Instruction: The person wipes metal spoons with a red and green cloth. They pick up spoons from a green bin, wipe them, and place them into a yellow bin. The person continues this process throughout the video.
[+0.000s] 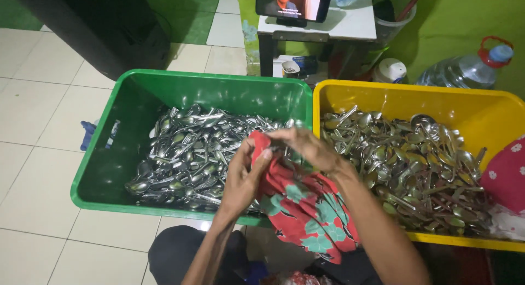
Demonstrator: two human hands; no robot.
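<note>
2 hands meet on a red cloth above 2 tubs of cutlery.

Draped from the fingers down toward the lap, the red floral cloth (pixel 306 208) is pinched between the left hand (pixel 246 175) and right hand (pixel 309 148), which close together around its upper end; a thin piece of cutlery may sit inside the folds, though blur hides it. Just behind the left hand stands a green plastic tub (pixel 104 170) heaped with steel spoons and forks (pixel 191 154), touching a yellow tub (pixel 481 110) of more spoons (pixel 415 165). Beyond lie a water jug (pixel 470 66), a small table (pixel 350 22) and white floor tiles (pixel 38 99).
</note>
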